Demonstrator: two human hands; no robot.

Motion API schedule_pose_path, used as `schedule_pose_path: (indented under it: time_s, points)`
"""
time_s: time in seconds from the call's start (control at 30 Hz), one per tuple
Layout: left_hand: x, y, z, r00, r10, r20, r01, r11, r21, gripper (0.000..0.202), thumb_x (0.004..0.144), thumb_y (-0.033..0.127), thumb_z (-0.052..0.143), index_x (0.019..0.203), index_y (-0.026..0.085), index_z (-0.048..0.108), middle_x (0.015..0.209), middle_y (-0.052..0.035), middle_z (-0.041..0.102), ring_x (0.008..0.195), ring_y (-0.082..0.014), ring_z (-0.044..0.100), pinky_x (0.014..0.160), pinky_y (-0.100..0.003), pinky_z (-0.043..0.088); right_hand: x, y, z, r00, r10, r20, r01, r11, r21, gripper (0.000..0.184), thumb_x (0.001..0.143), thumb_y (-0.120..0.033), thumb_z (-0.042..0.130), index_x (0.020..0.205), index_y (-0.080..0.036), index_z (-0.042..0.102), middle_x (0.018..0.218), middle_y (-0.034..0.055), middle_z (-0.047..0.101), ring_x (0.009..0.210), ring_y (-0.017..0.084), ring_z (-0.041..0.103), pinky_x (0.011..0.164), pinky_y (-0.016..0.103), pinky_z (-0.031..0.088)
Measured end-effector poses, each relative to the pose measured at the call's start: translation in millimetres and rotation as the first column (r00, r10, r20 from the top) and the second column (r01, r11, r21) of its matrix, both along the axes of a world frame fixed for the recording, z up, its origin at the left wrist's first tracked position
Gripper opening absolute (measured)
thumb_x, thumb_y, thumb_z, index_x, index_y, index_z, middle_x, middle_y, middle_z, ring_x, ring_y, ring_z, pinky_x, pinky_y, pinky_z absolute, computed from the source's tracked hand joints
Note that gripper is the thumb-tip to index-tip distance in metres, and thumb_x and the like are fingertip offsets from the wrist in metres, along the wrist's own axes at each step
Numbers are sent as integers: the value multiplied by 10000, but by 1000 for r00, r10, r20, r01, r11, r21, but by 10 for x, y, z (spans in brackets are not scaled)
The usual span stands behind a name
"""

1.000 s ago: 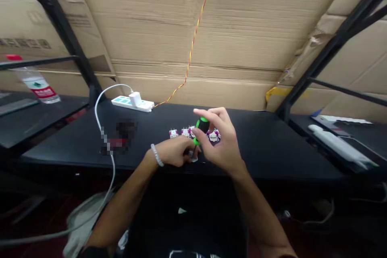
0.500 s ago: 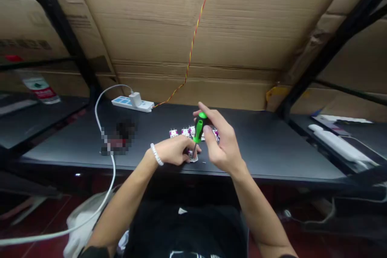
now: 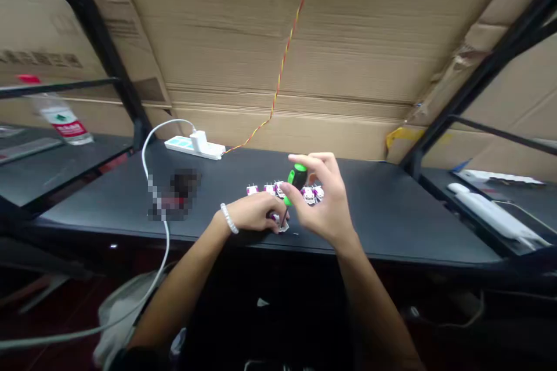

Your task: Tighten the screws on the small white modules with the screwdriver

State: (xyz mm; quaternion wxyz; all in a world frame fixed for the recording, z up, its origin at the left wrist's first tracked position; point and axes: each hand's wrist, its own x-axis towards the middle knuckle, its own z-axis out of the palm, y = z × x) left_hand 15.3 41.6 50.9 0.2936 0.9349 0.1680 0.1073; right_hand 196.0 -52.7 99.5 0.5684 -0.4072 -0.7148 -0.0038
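My right hand (image 3: 324, 200) grips a green and black screwdriver (image 3: 297, 176) by its handle, thumb on one side and fingers on the other. The tool leans, its shaft pointing down at a small white part (image 3: 283, 226) near the table's front edge. My left hand (image 3: 257, 211), with a pale bead bracelet at the wrist, pinches that white and purple part against the table. Whether the tip sits in a screw is too small to tell. Several similar white and purple parts (image 3: 308, 195) stand just behind my hands. A tiny light-coloured piece (image 3: 296, 234) lies right of the held part.
A white power strip (image 3: 213, 151) with a plugged-in adapter (image 3: 199, 140) stands at the back left. Its white cable (image 3: 145, 153) runs down over the front edge. Black shelf posts (image 3: 130, 98) flank the dark table (image 3: 391, 220); cardboard stands behind. A blurred dark object (image 3: 180, 188) lies left.
My right hand has altered its hold, fingers now curled over the screwdriver's top. The screwdriver tilts more to the right. My left hand keeps its hold. The view has shifted slightly.
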Motion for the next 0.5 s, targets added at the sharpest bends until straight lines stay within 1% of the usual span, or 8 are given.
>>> schedule_pose_path:
  time_s: [0.07, 0.17, 0.23, 0.33, 0.4, 0.47, 0.5]
  points:
    - [8, 11, -4, 1000, -20, 11, 20, 1000, -1, 165, 799, 35, 895, 838, 176, 819, 886, -9, 822, 855, -172, 759, 835, -237, 533, 16, 15, -9, 1000, 10, -9, -11, 1000, -24, 401, 960, -256, 702, 1361, -266, 696, 1145, 78, 680, 943, 212, 673, 834, 394, 612]
    - [17, 27, -10, 998, -56, 34, 56, 998, -4, 159, 821, 30, 878, 834, 176, 816, 925, -21, 825, 913, -176, 770, 882, -235, 534, 52, 28, -22, 997, 72, -34, -74, 994, -77, 487, 1015, -220, 574, 1498, -267, 604, 1237, 90, 722, 1045, 227, 711, 936, 422, 612]
    - [21, 34, -16, 997, -63, 38, 62, 998, 2, 155, 834, 29, 864, 825, 174, 811, 927, -25, 823, 914, -178, 769, 890, -239, 536, 68, 31, -24, 996, 82, -39, -85, 993, -77, 490, 1026, -228, 552, 1513, -270, 590, 1245, 90, 734, 1076, 235, 716, 970, 437, 608]
    - [22, 36, -20, 998, -57, 34, 57, 998, -5, 153, 850, 23, 843, 841, 172, 809, 923, -24, 825, 897, -177, 767, 873, -240, 539, 74, 39, -23, 999, 37, -24, -38, 998, -41, 460, 985, -262, 657, 1445, -272, 649, 1218, 90, 701, 1074, 239, 692, 911, 413, 613]
    - [21, 32, -16, 998, -61, 33, 62, 998, -18, 153, 862, 21, 827, 863, 173, 811, 945, -28, 830, 921, -180, 772, 877, -238, 541, 80, 50, -25, 999, -22, -27, 22, 1000, -13, 448, 932, -300, 760, 1375, -276, 704, 1170, 76, 652, 986, 217, 665, 828, 376, 611]
    - [18, 26, -4, 997, -62, 36, 63, 998, -24, 149, 877, 25, 811, 869, 174, 810, 957, -31, 830, 938, -178, 773, 886, -234, 540, 98, 60, -34, 998, -57, -37, 56, 998, -9, 447, 920, -314, 783, 1362, -283, 721, 1133, 63, 619, 904, 195, 635, 789, 362, 605]
    - [17, 24, 3, 997, -63, 37, 64, 998, -25, 144, 883, 31, 805, 864, 174, 807, 960, -32, 829, 939, -176, 772, 888, -232, 540, 112, 64, -41, 998, -48, -36, 47, 999, -19, 453, 941, -312, 754, 1391, -288, 707, 1135, 64, 623, 900, 195, 633, 808, 370, 607]
